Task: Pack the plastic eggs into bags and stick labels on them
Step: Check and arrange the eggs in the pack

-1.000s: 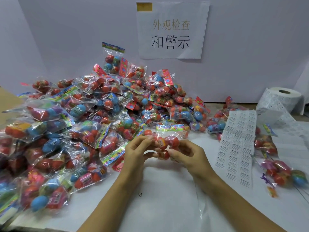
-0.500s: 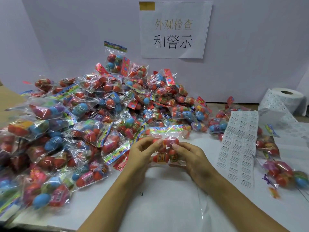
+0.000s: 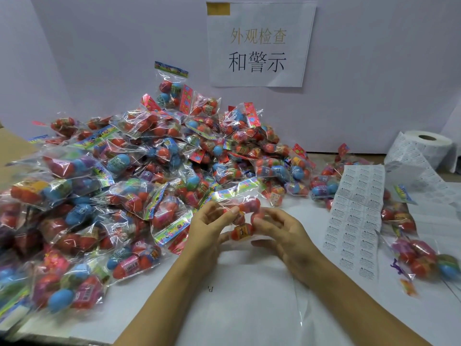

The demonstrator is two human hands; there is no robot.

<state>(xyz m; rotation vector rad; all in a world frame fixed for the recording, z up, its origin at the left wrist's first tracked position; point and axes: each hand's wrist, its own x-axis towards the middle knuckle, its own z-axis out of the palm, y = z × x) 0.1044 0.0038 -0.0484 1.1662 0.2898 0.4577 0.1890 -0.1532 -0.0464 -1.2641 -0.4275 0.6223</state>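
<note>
Both my hands hold one clear bag of red plastic eggs (image 3: 243, 229) just above the white table, in front of the big pile. My left hand (image 3: 210, 227) grips its left side with curled fingers and thumb. My right hand (image 3: 279, 229) pinches the right side, fingers curled round the eggs. The bag's colourful header strip points up and away towards the pile. A strip of white warning labels (image 3: 354, 221) lies flat to the right of my right hand.
A large heap of packed egg bags (image 3: 129, 176) fills the left and centre back. More bags (image 3: 424, 255) lie at the right beyond the label strip. A label roll (image 3: 424, 146) stands at the back right. A paper sign (image 3: 259, 43) hangs on the wall. An empty clear bag (image 3: 299, 303) lies under my right forearm.
Both hands have turned the bag a little between them and lowered it slightly; the eggs inside have shifted. Nothing else on the table has moved.
</note>
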